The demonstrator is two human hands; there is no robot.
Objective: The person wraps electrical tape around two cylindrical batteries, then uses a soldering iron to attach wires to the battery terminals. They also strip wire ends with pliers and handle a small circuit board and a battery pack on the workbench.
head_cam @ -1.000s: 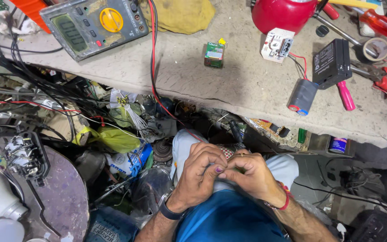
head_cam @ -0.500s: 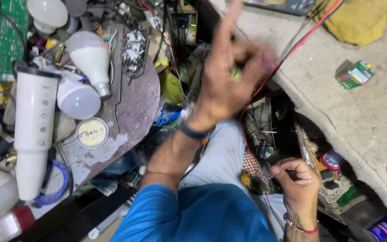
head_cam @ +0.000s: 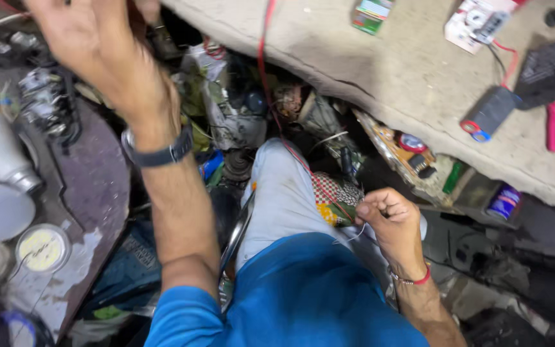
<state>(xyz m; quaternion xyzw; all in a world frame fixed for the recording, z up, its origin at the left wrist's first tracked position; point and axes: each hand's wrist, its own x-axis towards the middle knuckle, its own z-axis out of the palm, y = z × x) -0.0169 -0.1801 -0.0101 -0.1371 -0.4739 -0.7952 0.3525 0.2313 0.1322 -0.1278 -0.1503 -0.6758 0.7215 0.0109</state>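
A cluttered repair corner: a worn grey table point(head_cam: 419, 77) runs across the top, with parts heaped in the dark gap beneath its edge. Below that edge, over the lap, the right hand point(head_cam: 390, 222) is closed in a narrow pinch on a thin pale wire point(head_cam: 349, 236). The left hand point(head_cam: 94, 45), fingers spread and holding nothing visible, reaches far left of the table toward a dark tangle of components point(head_cam: 49, 106). This looks like a fetching step; picking one piece there would call for a careful pinch.
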